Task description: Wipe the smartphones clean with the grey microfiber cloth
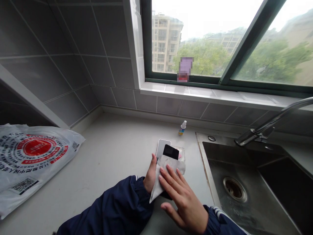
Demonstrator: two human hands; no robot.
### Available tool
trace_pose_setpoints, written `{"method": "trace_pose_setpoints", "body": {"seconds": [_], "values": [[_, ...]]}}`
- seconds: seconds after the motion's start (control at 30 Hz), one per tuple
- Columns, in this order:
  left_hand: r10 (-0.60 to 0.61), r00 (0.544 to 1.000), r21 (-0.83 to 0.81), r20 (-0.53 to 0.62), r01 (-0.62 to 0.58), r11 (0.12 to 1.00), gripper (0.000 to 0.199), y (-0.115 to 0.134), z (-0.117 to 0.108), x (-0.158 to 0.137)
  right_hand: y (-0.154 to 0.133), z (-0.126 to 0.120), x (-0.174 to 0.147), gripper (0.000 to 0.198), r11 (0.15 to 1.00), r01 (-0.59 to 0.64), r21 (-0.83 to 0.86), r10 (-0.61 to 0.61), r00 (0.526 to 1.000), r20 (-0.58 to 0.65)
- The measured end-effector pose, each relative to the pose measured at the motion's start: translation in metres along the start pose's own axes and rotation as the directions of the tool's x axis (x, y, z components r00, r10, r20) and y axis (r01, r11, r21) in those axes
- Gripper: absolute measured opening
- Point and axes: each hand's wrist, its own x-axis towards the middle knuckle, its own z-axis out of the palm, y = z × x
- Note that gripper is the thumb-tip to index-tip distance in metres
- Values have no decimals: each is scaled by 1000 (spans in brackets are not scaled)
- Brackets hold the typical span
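White countertop (117,147) backs a black phone (171,152) partly under cloth (166,160).

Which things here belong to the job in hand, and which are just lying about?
In the job:
pale cloth, right hand flat on it
black slab, partly covered by the cloth
spray bottle, probably

Lying about:
plastic bag
sink and faucet, apparently unused
grey slab, though its role is unclear
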Motion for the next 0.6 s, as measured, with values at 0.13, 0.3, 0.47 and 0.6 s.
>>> {"method": "trace_pose_setpoints", "body": {"seconds": [0.13, 0.3, 0.47, 0.6], "values": [[-113, 991, -25, -65, 112, 993, 102, 7, 3, -3, -2, -4, 2, 70, 994, 103, 39, -105, 994, 38], [-123, 992, -21, -31, 122, 992, 106, 9, 2, -3, -2, -5, 4, 67, 993, 107, 41, -109, 993, 36], [-60, 992, 15, 112, 58, 998, 94, 3, -4, 0, 2, -2, 3, 69, 999, -32, -13, 32, 999, -3], [-36, 978, 72, 207, 21, 997, 76, -5, -13, 0, 10, 0, 1, 66, 989, -148, -26, 146, 986, -78]]}}
